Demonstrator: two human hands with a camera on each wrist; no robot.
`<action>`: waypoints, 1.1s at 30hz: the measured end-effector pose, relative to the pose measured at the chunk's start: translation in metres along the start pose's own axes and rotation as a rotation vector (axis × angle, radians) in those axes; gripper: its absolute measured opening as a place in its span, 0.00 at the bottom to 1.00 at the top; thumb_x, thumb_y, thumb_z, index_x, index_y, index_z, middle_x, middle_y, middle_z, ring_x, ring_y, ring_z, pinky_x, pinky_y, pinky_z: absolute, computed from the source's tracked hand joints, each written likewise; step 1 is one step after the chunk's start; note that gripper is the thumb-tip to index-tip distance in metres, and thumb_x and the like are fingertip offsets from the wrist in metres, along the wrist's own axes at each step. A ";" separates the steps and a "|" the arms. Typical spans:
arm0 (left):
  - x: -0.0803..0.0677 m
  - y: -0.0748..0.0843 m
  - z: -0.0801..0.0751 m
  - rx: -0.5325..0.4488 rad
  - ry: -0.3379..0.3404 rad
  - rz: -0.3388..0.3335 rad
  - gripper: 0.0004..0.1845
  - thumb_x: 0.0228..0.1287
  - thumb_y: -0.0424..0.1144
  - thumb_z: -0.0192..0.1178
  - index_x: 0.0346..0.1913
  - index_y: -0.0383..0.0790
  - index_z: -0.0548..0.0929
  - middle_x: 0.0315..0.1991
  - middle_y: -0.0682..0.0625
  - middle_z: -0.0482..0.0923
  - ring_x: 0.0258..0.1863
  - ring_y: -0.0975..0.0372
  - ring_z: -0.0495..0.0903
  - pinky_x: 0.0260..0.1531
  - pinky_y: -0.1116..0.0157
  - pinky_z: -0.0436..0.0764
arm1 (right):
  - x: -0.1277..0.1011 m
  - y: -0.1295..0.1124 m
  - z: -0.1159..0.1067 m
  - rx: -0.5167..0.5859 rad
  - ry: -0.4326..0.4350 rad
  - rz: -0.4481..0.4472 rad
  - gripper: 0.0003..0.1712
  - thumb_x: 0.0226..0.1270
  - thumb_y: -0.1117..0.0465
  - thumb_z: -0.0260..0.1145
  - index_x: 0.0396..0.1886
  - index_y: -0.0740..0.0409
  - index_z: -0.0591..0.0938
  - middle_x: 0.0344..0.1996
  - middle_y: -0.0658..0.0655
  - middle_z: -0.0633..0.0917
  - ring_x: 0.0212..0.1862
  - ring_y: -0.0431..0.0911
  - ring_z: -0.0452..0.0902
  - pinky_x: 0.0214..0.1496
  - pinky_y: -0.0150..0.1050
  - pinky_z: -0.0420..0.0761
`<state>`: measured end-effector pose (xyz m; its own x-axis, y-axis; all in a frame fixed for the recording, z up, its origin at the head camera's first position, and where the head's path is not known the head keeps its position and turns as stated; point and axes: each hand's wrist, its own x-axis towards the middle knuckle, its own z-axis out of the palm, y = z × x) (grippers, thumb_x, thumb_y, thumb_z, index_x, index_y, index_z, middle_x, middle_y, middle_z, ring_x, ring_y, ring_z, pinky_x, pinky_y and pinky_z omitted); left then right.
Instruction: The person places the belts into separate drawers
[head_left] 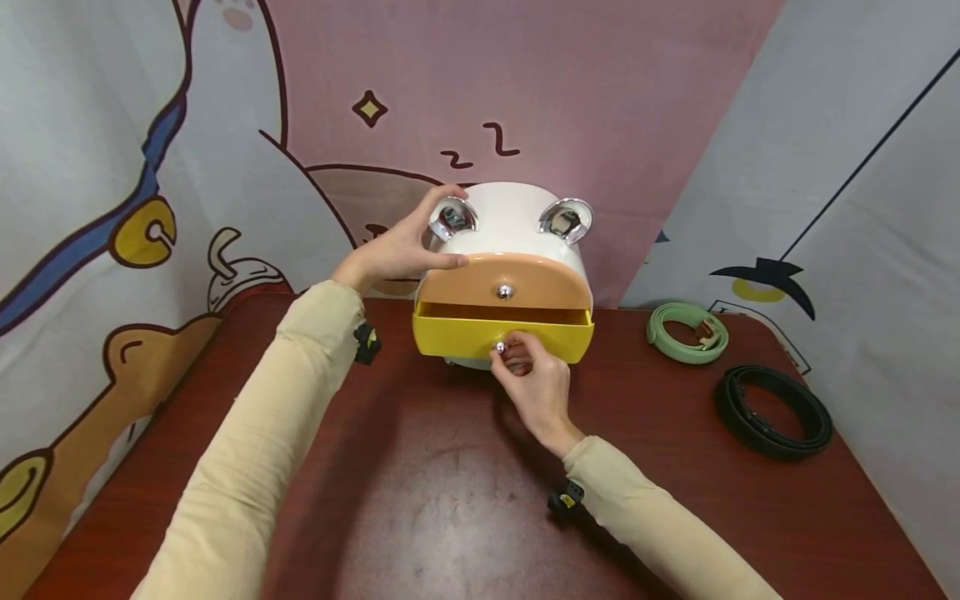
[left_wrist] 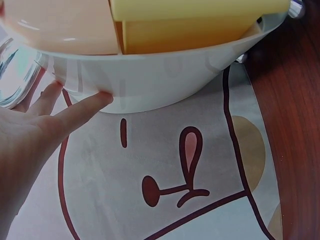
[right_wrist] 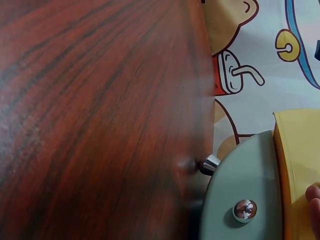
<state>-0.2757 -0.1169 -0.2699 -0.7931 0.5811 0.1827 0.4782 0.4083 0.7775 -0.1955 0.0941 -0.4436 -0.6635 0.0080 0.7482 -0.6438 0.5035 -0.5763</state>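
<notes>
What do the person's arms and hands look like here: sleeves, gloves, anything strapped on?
Both arms wear long, loose, pale beige sleeves ending at the wrist. The left hand and right hand are bare: no gloves or visible rings. A small black device sits at the left wrist, and another with a yellow spot at the right.

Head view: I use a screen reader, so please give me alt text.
A person's right hand pinches the knob of a partly open yellow drawer in a white animal-shaped box, which the left hand steadies. Two coiled belts lie to the right.

A reddish-brown wooden table [head_left: 420,500] carries a white drawer box [head_left: 517,218], green belt [head_left: 686,333] and black belt [head_left: 772,410].
</notes>
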 end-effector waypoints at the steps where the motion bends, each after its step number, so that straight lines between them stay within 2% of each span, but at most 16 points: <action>1: 0.000 0.000 0.000 0.000 0.000 -0.002 0.43 0.60 0.33 0.67 0.71 0.44 0.51 0.71 0.43 0.48 0.67 0.52 0.55 0.64 0.49 0.56 | 0.000 -0.001 -0.001 0.000 -0.002 -0.001 0.13 0.53 0.65 0.75 0.37 0.59 0.81 0.26 0.51 0.86 0.25 0.40 0.83 0.25 0.35 0.80; 8: 0.000 0.001 0.001 0.001 -0.001 -0.020 0.43 0.59 0.34 0.67 0.71 0.46 0.51 0.72 0.44 0.47 0.68 0.52 0.54 0.64 0.47 0.55 | -0.006 -0.004 -0.004 0.031 -0.020 0.003 0.13 0.54 0.67 0.74 0.38 0.60 0.81 0.25 0.52 0.86 0.26 0.40 0.83 0.25 0.35 0.81; 18: 0.000 0.000 0.000 -0.011 -0.003 -0.011 0.43 0.59 0.32 0.66 0.71 0.44 0.51 0.71 0.42 0.49 0.66 0.52 0.56 0.64 0.50 0.56 | -0.014 -0.009 -0.009 0.044 -0.037 -0.017 0.15 0.53 0.67 0.75 0.39 0.60 0.81 0.27 0.51 0.86 0.27 0.40 0.83 0.25 0.33 0.80; 25: 0.013 -0.028 -0.001 0.001 0.017 -0.010 0.45 0.58 0.36 0.69 0.71 0.52 0.51 0.72 0.48 0.47 0.68 0.54 0.54 0.64 0.48 0.55 | -0.017 -0.012 -0.011 0.050 -0.048 -0.029 0.14 0.53 0.67 0.75 0.38 0.60 0.81 0.26 0.51 0.86 0.27 0.40 0.83 0.26 0.32 0.80; 33: 0.014 -0.034 -0.001 0.015 0.019 0.009 0.44 0.57 0.40 0.70 0.70 0.57 0.53 0.71 0.51 0.49 0.66 0.57 0.56 0.64 0.49 0.57 | -0.019 -0.014 -0.013 0.053 -0.045 -0.045 0.15 0.52 0.68 0.75 0.38 0.60 0.81 0.26 0.51 0.86 0.26 0.40 0.82 0.25 0.32 0.80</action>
<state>-0.3035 -0.1231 -0.2928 -0.7957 0.5714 0.2010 0.4910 0.4140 0.7665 -0.1688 0.0984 -0.4460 -0.6492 -0.0528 0.7588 -0.6915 0.4564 -0.5599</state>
